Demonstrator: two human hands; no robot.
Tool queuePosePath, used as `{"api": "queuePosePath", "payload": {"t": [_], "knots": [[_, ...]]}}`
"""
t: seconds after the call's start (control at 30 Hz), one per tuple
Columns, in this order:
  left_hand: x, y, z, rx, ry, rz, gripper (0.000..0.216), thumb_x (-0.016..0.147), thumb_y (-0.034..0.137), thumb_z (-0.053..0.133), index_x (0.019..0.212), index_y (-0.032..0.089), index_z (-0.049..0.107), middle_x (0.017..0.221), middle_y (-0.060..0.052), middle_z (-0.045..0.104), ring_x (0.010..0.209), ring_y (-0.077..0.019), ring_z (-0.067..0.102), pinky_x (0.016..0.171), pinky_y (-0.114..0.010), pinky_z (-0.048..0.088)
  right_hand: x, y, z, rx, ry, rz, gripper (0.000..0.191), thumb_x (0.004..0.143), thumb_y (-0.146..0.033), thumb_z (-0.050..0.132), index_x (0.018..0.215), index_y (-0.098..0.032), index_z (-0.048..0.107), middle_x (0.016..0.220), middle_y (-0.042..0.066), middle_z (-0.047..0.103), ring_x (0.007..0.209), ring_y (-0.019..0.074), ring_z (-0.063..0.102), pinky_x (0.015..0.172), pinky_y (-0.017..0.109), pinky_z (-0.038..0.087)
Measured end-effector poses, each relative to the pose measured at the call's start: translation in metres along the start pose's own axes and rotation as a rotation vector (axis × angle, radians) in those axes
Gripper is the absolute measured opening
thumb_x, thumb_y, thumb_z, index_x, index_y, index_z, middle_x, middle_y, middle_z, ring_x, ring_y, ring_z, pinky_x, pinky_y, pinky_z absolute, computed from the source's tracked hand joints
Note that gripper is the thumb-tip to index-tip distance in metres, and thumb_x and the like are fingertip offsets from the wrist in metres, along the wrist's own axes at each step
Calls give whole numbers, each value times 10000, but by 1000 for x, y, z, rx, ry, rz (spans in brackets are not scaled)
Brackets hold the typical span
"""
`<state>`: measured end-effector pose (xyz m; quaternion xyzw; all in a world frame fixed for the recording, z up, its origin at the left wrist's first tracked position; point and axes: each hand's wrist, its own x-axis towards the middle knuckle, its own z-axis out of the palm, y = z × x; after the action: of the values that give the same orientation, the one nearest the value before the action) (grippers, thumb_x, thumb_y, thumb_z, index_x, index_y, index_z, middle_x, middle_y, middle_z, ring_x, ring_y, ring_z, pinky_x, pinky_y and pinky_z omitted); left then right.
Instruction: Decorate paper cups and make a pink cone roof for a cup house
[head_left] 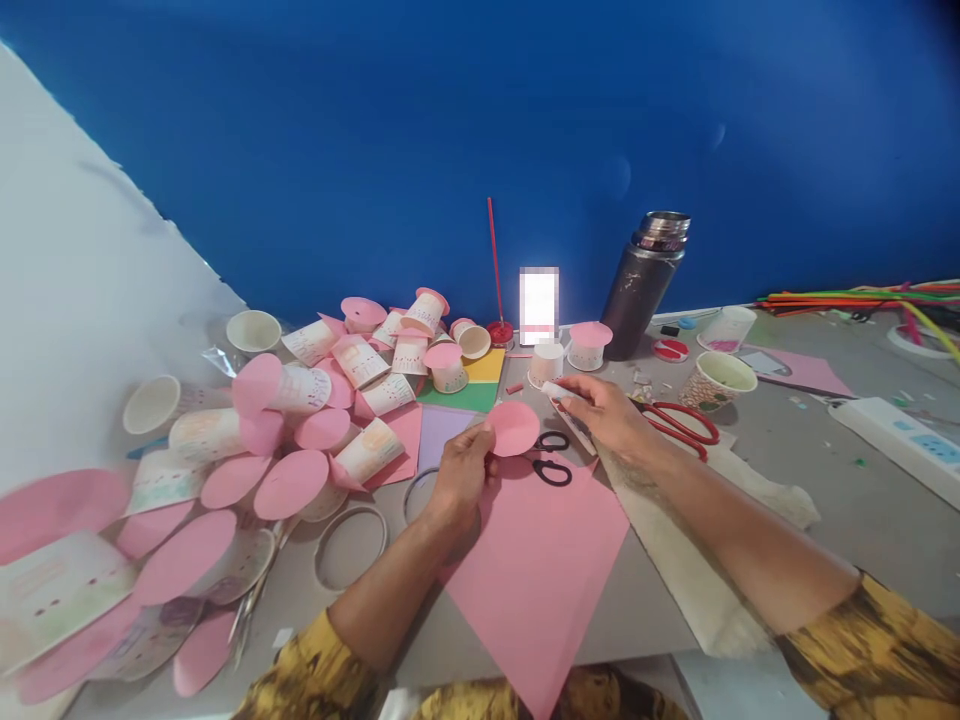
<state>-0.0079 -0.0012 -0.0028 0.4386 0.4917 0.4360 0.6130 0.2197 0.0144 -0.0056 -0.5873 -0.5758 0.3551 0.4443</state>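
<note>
Black-handled scissors (pixel 550 461) flank the pink disc (pixel 517 425) the left hand (pixel 461 472) pinches. The right hand (pixel 606 412) grips a white tube (pixel 558 391), long axis pointing left

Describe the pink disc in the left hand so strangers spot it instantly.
Find the large pink sheet in the near middle. By its far end, the left hand pinches the pink disc; unlike similar discs on cups, this one is hand-held.

Head camera looks forward, down across table (pixel 877 540) toward blue wall (pixel 360 160).
</note>
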Motion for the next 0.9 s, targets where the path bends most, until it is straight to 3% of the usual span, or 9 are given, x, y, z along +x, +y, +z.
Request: {"api": "queuePosePath", "payload": {"t": [0.13,0.4,0.53,0.7,0.9], "knots": [[2,1,-2,4,-36,-36,349,751,419,725,615,207,483,504,51,458,458,-72,401,457,-210,332,3,4,-4,214,-72,-11,423,801,-476,744,1146,-232,738,1121,66,782,1056,245,713,944,379,547],[9,3,-6,-53,-44,-37,291,678,353,769,609,182,544,533,43,490,481,-75,454,464,-203,364,26,22,-29,-28,316,-49,460,756,-519,751,1059,-173,744,1068,89,773,987,259,697,879,389,546],[12,16,-8,-110,-21,-3,299,642,349,814,641,170,574,591,44,520,508,-77,497,455,-194,370,34,25,-45,-124,399,-27,354,808,-433,709,1044,-170,700,1056,101,782,958,252,719,883,392,545],[20,36,-6,-149,-5,35,286,642,329,829,685,156,605,625,1,595,610,-132,622,553,-236,508,40,35,-40,-192,303,28,364,857,-245,671,1211,-172,626,1068,92,801,902,205,756,791,313,558],[52,43,17,-83,69,162,185,730,295,739,758,150,626,689,-41,663,670,-166,695,666,-303,593,38,37,-34,-349,173,69,362,837,-107,692,1192,-159,646,1008,72,803,908,183,744,811,279,510]]}}
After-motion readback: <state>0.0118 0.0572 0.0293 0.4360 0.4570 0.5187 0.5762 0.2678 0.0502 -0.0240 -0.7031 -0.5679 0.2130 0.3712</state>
